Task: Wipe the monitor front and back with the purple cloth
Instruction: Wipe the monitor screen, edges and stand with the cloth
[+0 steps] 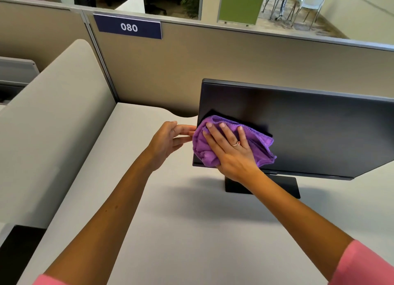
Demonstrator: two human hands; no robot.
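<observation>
A black monitor stands on its base at the right of the pale desk, screen dark and facing me. The crumpled purple cloth lies against the screen's lower left corner. My right hand presses flat on the cloth with straight, spread fingers. My left hand is just left of the monitor's left edge, its fingertips reaching toward that edge and partly hidden behind the cloth. Whether they touch the frame I cannot tell.
The desk is bounded by a tan cubicle partition at the back, bearing a blue "080" sign, and a rounded beige side divider on the left. A dark object sits at the lower left.
</observation>
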